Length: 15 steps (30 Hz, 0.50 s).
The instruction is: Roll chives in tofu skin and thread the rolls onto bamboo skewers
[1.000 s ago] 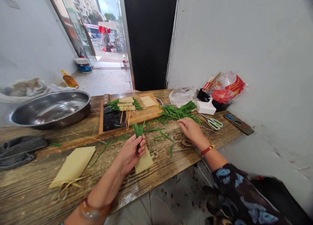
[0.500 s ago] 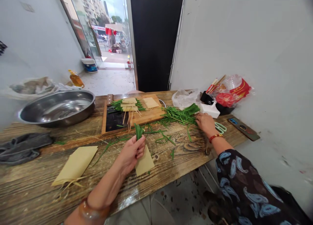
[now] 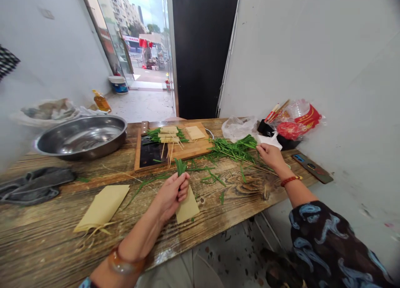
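My left hand [image 3: 175, 192] is closed around a small bunch of green chives [image 3: 180, 166], whose tips stick up above the thumb. Under that hand lies a thin yellow tofu-skin sheet [image 3: 188, 208]. At the right end of a loose chive pile [image 3: 231, 148], my right hand [image 3: 271, 155] pinches some chive stalks. Thin wooden skewers [image 3: 251, 162] stretch beside the pile, below the right hand. On the cutting board [image 3: 200, 147] sit tofu-skin rolls filled with chives [image 3: 168, 134], pierced by skewers. A folded tofu-skin stack [image 3: 104, 204] rests left of my left hand.
A steel basin [image 3: 83, 138] and a dark grey cloth [image 3: 34, 186] occupy the left side of the wooden table. A plastic bag [image 3: 239, 128], tissue pack [image 3: 270, 142], black container [image 3: 287, 142] and phone [image 3: 312, 168] stand or lie to the right. Cut chive bits are scattered mid-table.
My right hand has shifted slightly right and up at the pile's end, its fingers now pinched on chive stalks. The left hand keeps its bunch. The view has turned slightly left.
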Motion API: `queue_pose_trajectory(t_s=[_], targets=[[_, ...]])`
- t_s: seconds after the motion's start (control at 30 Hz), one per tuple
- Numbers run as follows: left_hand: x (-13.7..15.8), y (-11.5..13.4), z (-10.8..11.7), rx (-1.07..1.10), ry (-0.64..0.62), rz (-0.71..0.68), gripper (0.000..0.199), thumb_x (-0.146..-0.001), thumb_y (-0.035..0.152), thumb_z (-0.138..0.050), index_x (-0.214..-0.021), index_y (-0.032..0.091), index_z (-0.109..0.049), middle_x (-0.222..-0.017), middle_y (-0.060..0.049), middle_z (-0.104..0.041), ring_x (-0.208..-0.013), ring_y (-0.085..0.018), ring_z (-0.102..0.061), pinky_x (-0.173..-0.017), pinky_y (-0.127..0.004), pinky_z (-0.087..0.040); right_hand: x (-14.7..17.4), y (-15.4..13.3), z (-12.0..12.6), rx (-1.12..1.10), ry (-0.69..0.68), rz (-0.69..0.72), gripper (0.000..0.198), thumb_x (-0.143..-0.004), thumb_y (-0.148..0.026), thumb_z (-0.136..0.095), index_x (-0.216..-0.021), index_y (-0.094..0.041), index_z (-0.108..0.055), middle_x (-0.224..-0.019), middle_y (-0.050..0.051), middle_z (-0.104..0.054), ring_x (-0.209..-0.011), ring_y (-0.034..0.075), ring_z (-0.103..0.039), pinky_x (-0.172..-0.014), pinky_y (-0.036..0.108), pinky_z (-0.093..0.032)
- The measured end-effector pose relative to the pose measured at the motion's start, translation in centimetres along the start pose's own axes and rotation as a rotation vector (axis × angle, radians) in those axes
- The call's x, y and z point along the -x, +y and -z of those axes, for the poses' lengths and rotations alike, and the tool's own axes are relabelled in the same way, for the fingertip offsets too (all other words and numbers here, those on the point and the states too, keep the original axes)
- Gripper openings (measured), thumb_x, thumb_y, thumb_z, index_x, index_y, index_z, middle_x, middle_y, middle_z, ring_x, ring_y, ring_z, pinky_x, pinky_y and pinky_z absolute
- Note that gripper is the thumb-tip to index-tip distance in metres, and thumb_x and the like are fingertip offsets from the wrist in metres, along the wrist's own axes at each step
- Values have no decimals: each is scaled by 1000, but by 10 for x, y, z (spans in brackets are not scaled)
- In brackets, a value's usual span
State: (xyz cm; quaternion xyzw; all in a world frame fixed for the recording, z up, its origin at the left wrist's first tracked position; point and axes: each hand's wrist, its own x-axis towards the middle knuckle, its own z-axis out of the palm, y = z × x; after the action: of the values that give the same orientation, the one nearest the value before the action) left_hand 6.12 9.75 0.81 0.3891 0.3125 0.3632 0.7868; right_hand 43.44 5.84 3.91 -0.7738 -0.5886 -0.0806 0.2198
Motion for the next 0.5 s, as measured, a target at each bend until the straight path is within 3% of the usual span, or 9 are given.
queue_pose_trajectory(t_s=[0.1,0.17,0.3,0.5], targets=[[2,-3,-1,28,0,-22,27,-75,36,-70,-81,16,-53,-53,9,-39,-39,-2,-30,-35,-13,-23,11,-35,-9,-177,-2,46,44,-93,-42,-31,-73,-17,-61,-61,2,-60,-60,15,-54,-57,24,-38],[5,-5,-3,39,3,-40,22,-78,33,-67,-80,15,-53,-57,6,-48,-41,-3,-39,-38,-14,-30,25,-69,-21,-423,-8,49,43,-91,-46,-37,-72,-16,-61,-59,1,-57,-58,14,-51,-55,23,-37],[9,-7,-7,66,31,-49,21,-83,32,-63,-79,12,-57,-81,-8,-68,-63,-12,-63,-63,-24,-50,57,-145,-48,-922,-86,-53,38,-85,-49,-51,-75,-15,-64,-58,-1,-55,-53,11,-47,-51,23,-35],[6,-11,-9,206,84,-173,19,-78,28,-69,-90,13,-65,-94,-8,-71,-86,-15,-66,-81,-26,-49,82,-223,-77,-1075,-58,-101,34,-83,-43,-54,-88,-15,-72,-74,4,-70,-64,17,-61,-60,27,-47]])
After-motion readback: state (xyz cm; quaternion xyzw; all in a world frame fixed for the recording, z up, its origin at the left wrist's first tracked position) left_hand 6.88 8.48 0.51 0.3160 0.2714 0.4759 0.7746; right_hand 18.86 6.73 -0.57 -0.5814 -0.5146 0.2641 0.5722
